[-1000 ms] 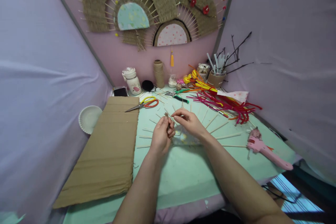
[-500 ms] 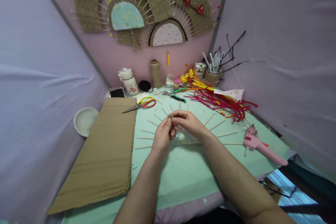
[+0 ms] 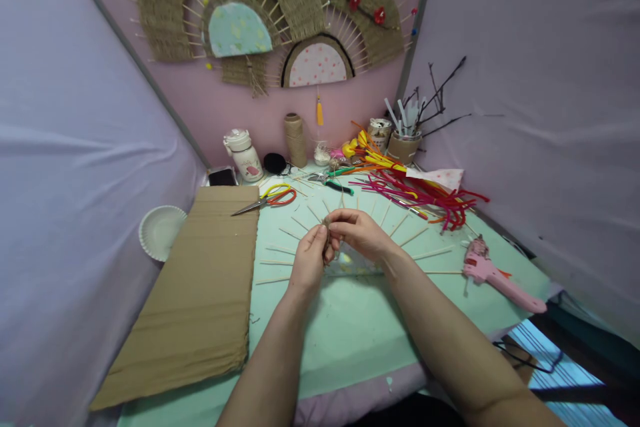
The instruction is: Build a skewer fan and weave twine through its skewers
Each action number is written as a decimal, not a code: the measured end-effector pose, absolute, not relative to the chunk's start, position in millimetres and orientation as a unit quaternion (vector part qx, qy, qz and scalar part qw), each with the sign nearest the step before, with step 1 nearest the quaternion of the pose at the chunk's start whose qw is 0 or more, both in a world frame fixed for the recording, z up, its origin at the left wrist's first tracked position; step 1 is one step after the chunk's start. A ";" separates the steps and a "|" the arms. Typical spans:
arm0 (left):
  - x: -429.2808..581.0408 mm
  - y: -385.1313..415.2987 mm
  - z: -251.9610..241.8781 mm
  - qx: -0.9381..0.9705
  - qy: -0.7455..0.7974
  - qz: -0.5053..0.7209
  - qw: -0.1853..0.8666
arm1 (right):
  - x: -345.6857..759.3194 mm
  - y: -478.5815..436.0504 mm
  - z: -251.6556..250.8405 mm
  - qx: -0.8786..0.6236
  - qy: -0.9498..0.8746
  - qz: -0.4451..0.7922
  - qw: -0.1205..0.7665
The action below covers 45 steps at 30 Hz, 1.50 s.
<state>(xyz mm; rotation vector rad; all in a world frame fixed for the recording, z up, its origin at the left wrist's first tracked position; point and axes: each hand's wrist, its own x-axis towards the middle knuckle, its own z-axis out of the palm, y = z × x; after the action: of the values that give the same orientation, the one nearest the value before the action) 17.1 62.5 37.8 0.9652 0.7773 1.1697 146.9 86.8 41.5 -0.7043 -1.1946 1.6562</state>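
Observation:
My left hand and my right hand meet over the middle of the mint-green table. Both pinch a short bit of brown jute twine between their fingertips. Under them lies a half-circle fan of thin wooden skewers radiating from a pale paper centre, which my hands partly hide.
A cardboard sheet lies at the left beside a white paper plate. Scissors, a twine spool, a white bottle and pipe cleaners crowd the back. A pink glue gun lies at the right.
My right hand has come left to meet the left hand, and both now pinch the twine together. The view has shifted slightly.

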 end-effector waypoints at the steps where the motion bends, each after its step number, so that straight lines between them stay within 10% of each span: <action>1: 17.3 62.5 37.7 0.427 0.342 0.517 0.658 | 147.2 87.1 41.7 -0.293 -0.491 0.673 0.470; 45: 12.7 66.8 30.8 0.567 0.468 0.465 0.493 | 143.7 88.6 41.4 -0.390 -0.526 0.550 0.518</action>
<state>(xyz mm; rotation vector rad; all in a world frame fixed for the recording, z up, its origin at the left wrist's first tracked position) 12.7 66.8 30.8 1.3755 1.1364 1.1285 143.7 88.6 41.4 -0.9345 -1.2622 1.3203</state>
